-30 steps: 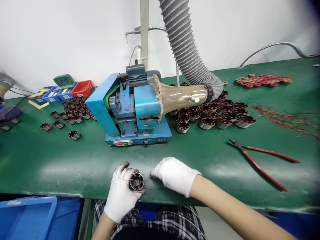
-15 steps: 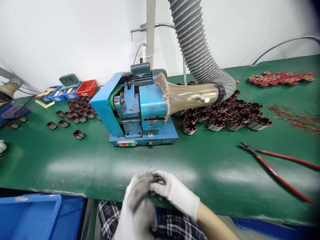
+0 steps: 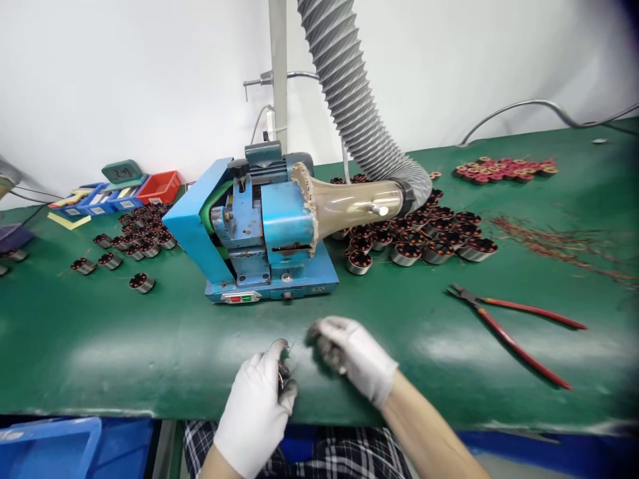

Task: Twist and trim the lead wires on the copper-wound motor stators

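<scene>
My left hand (image 3: 259, 406), in a white glove with grey fingertips, is curled around a small motor stator (image 3: 282, 378) near the table's front edge. Only a sliver of the stator shows between thumb and fingers, with a thin wire sticking up from it. To its right, my right hand (image 3: 349, 352) is apart from it, gloved too, its dark fingertips curled and blurred; whether anything is in them is hidden. Both hands are in front of a blue belt machine (image 3: 284, 219) with a clear plastic hood (image 3: 349, 203).
Wound stators stand in a group (image 3: 407, 253) right of the machine and another (image 3: 142, 283) at left. Red-handled cutters (image 3: 519, 346) lie at right, near copper wire scraps (image 3: 549, 239). Red-and-tan rings (image 3: 504, 171) lie behind. A red bin (image 3: 160, 187) is at back left.
My hands have come apart: the left now shows around the stator, and the right has moved away to the right. The view has shifted, so the machine and table appear further left.
</scene>
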Motion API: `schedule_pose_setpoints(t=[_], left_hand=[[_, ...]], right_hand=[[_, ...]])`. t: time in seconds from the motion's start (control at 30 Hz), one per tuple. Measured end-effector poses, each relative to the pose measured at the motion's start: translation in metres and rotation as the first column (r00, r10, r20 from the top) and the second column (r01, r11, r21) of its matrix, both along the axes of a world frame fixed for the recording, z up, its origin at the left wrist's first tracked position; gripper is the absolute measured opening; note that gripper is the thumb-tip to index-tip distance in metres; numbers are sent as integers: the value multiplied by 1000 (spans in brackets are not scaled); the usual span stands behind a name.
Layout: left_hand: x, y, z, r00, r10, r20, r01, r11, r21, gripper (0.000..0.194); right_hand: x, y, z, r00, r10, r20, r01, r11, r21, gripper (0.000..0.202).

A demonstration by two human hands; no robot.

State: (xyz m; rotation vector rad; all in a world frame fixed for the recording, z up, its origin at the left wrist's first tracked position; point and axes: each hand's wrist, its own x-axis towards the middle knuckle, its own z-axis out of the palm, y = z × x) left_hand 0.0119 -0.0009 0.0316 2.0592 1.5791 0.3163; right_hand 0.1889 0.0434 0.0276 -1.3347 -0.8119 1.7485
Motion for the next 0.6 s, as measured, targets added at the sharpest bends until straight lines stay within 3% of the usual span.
schedule_pose_setpoints(t=[0.1, 0.23, 0.3, 0.43, 0.5, 0.6], left_hand=[[1, -1, -2, 1000, 24, -13, -24, 1000, 18, 50], [-2, 0, -9, 999, -9, 35, 9, 1000, 8, 61], [-2, -1, -10, 999, -17, 41, 17, 1000, -2, 61], [2, -4, -7, 1000, 3, -18, -3, 999, 44, 52], [4, -5, -4, 999, -24, -34, 27, 997, 79, 43], [5, -4, -2, 997, -61, -50, 67, 990, 123, 25]], right_hand=[[11, 5, 7, 996, -77, 33, 75, 995, 70, 41], [-14, -1, 7, 981, 188, 43, -192, 971, 145, 27], [-29, -6, 3, 970, 236, 63, -243, 959, 144, 20], [-33, -12, -4, 968, 213, 136, -222, 973, 56, 28], [-18, -10, -5, 967, 173, 189, -184, 982, 45, 33], [22, -1, 0, 940, -24, 339, -18, 993, 121, 45]])
